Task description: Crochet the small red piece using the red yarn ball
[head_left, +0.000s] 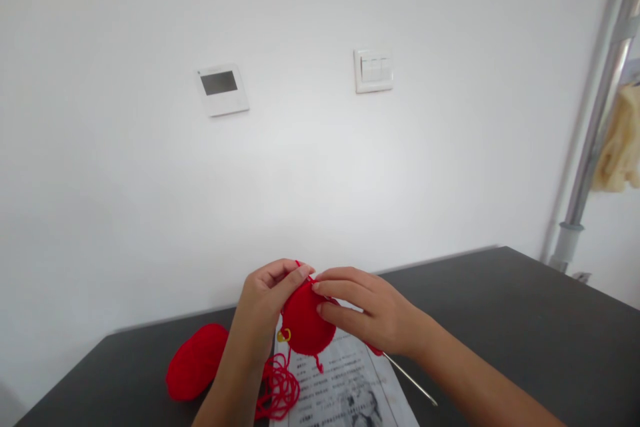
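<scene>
A round red crochet piece (309, 323) is held up above the printed sheet, between my two hands. My left hand (270, 293) is closed on its upper left edge, with thumb and fingers pinching the rim and a strand of red yarn at the fingertips. My right hand (373, 307) is closed round a thin crochet hook (410, 379); its metal end sticks out below the palm, and a bit of red grip shows there. Near the piece's top edge, the right fingertips almost meet the left thumb. A yellow stitch marker (284, 335) hangs at the left edge, and a short yarn tail dangles below.
On the dark table (480, 320) lie a red yarn ball (197, 361) at the left, loose yarn (278, 388) beside my left forearm, and a printed sheet (330, 380). Behind rises a white wall with a panel (223, 90) and a light switch (374, 71). A metal pole (595, 133) stands right.
</scene>
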`<state>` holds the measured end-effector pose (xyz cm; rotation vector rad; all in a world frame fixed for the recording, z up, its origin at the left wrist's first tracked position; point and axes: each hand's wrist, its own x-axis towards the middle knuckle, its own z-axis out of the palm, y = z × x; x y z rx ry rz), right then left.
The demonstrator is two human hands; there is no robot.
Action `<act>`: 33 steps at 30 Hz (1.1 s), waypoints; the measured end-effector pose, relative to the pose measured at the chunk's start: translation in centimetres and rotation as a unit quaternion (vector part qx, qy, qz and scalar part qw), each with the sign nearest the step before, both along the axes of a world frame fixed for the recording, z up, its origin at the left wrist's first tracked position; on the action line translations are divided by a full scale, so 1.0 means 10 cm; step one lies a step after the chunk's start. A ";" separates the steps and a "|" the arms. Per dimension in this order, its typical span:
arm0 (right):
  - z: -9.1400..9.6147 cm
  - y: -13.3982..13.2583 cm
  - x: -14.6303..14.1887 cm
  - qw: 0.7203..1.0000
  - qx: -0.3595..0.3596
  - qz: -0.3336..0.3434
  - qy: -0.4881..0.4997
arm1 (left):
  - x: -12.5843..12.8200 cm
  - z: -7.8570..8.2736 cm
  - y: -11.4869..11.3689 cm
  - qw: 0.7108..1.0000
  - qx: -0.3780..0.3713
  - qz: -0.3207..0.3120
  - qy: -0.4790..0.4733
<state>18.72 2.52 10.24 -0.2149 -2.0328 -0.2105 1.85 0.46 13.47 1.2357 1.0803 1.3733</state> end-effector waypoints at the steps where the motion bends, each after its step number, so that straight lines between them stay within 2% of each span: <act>1: 0.00 0.00 0.00 1.000 0.002 0.001 0.000 | 0.00 0.00 0.00 1.000 -0.007 -0.007 -0.011; 6: -0.03 0.00 0.00 1.000 -0.004 0.013 -0.003 | -0.01 0.01 0.02 0.999 -0.031 -0.021 -0.037; 11: -0.11 0.03 -0.02 0.997 -0.068 0.012 0.035 | -0.02 0.00 0.03 0.999 -0.018 -0.018 -0.034; 17: -0.11 0.04 -0.02 0.993 -0.111 -0.009 0.031 | 0.02 -0.02 0.02 0.998 0.032 0.046 0.023; 26: -0.05 0.03 0.04 0.994 -0.080 -0.055 -0.040 | -0.04 -0.04 0.07 0.985 0.089 0.071 0.126; 31: -0.04 0.06 0.06 0.994 0.033 -0.084 -0.068 | -0.03 -0.05 0.10 0.979 0.099 0.080 0.157; 33: -0.04 0.07 0.05 0.992 0.051 -0.093 -0.066 | -0.04 -0.06 0.10 0.977 0.102 0.072 0.174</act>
